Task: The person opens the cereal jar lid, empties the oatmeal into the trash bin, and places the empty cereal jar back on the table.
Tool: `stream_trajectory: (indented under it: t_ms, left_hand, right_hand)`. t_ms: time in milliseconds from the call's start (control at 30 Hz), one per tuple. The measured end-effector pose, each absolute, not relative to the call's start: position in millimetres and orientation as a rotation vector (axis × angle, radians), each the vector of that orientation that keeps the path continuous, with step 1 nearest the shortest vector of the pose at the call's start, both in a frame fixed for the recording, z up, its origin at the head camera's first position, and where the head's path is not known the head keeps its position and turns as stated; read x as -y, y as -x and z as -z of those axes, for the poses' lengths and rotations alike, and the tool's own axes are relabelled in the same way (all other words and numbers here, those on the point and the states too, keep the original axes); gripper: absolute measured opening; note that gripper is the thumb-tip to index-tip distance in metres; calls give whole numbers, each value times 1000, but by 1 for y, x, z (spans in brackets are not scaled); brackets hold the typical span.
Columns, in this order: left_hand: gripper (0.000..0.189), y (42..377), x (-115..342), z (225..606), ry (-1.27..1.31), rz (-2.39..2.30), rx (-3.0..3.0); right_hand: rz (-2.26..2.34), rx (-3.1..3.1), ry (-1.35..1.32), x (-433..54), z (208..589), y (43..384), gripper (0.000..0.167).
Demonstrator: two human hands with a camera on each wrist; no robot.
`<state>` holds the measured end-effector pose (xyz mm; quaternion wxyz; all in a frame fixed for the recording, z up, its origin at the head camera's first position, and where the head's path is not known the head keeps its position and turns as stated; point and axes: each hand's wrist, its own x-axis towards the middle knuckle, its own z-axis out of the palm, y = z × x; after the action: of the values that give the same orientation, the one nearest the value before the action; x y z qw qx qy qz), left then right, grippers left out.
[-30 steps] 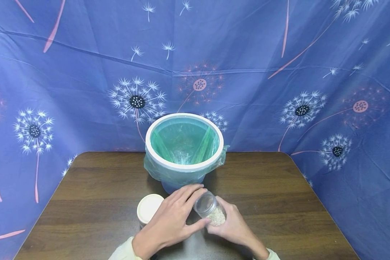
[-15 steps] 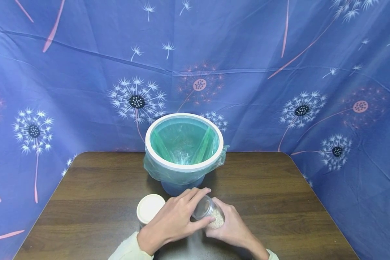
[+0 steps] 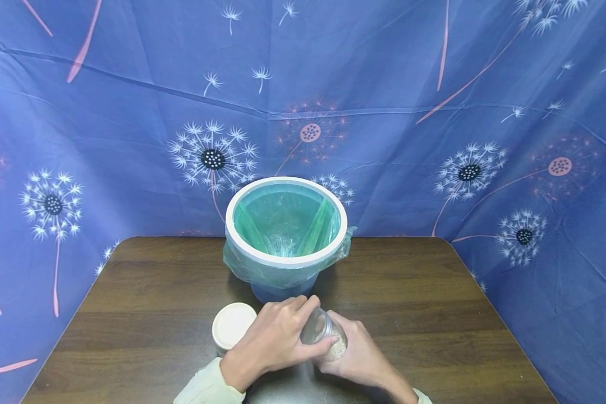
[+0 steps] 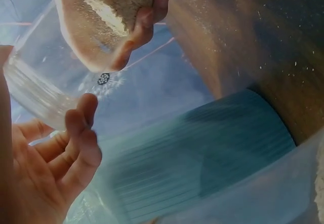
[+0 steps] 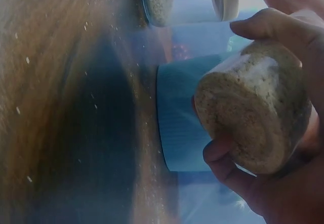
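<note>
A clear jar (image 3: pixel 312 326) with pale, grain-like bits at its base is tilted in front of the bin, its mouth toward the left. My right hand (image 3: pixel 356 349) grips the lower part, fingers and thumb around it. Across the mouth end lies my left hand (image 3: pixel 275 339), thumb on the near side and curled fingers on the far side. The left wrist view shows those curled fingers (image 4: pixel 83 148) right at the ridged rim. In the right wrist view the round bottom of the jar (image 5: pixel 238 120) faces the camera, with the bits packed against it.
A second jar with a cream lid (image 3: pixel 234 325) stands left of my left hand; its grain-like contents show in the right wrist view. Behind the hands stands a blue bin (image 3: pixel 278 293) with a white rim (image 3: pixel 283 261) and a green liner bag (image 3: pixel 315 227). A dandelion-print cloth hangs beyond the table.
My left hand has shifted slightly right and closed in around the jar's mouth. The jar has tipped further left in my right hand. Bin and lidded jar stay put.
</note>
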<state>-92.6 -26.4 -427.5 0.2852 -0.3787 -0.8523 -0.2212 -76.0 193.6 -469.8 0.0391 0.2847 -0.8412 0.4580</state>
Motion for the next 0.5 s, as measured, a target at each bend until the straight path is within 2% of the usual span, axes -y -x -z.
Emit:
stream_trajectory:
  t_ms: [500]
  left_hand:
    - [46,94,17,435,879,524,2180]
  right_hand:
    - [-1408,2502,-839,-185,476,73,55]
